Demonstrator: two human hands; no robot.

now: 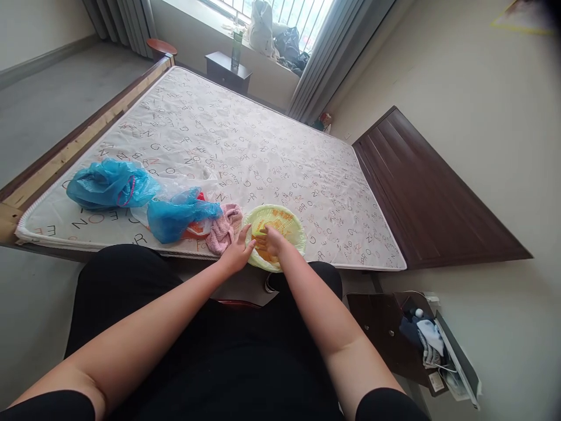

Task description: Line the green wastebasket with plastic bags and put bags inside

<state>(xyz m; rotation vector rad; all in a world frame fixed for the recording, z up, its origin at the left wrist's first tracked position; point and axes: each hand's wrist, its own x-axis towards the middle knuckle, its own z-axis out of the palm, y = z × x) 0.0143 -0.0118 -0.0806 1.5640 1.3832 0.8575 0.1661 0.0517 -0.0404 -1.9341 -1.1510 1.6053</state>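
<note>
A round, pale yellow-green thing, like a plastic bag spread over a basin or bin, with orange print sits at the mattress edge, in front of my knees. My left hand is at its left rim, thumb and fingers apart. Over its middle is my right hand, fingers stretched out toward the left; whether they touch the plastic is hard to tell. A crumpled pink cloth lies on the mattress just left of my left hand.
Blue plastic bags and a red-and-white bag lie on the lettered mattress. A brown headboard stands at right. Below it, a small dark table bears clothes. A nightstand with a green bottle stands beyond the bed.
</note>
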